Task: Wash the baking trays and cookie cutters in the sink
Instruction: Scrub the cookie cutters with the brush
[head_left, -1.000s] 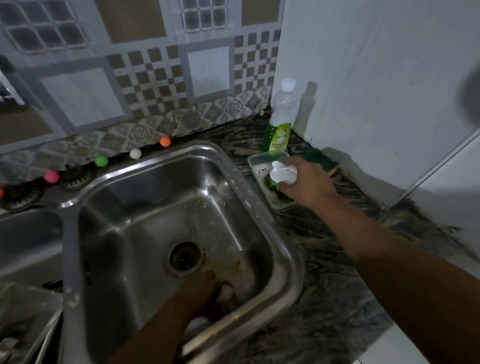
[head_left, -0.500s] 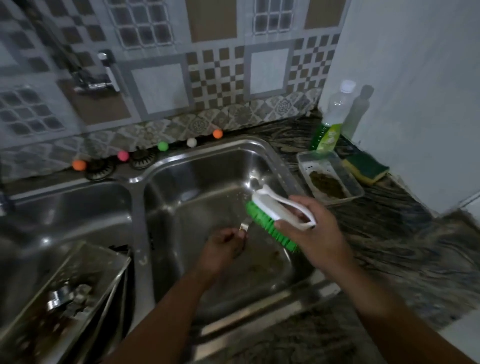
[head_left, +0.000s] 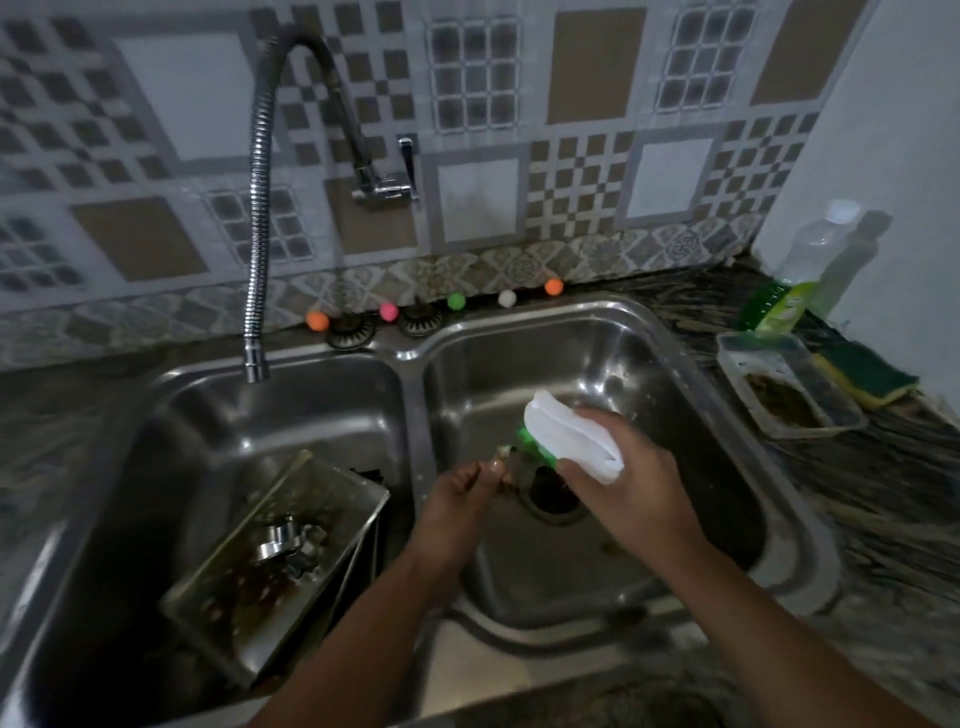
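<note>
A steel double sink (head_left: 415, 374) fills the middle of the view, set in a dark veined counter (head_left: 893, 519) against a patterned tile wall (head_left: 571, 182). A flexible tap hose (head_left: 258, 208) arches from the wall and hangs over the left basin. In that left basin a baking tray (head_left: 249, 613) leans tilted, near side low, on more trays stacked under it, with a small heap of metal cookie cutters (head_left: 288, 540) lying on its dirty face. On the counter at the right stands a bottle of green dish soap (head_left: 800, 270); nearer than it sits a clear plastic tub (head_left: 789, 384) with brown residue, and a green and yellow sponge (head_left: 867, 376) lies just beside the tub, to its right. Small coloured balls (head_left: 456, 300) line the far rim of the sink.

Over the right basin, above the drain, the right hand (head_left: 628, 483) is wrapped around a white scrub brush (head_left: 571, 436) with green bristles facing down and left. The left hand (head_left: 457, 504) pinches a small cookie cutter (head_left: 511, 462) at its fingertips, touching the bristles; its shape is too blurred to tell.
</note>
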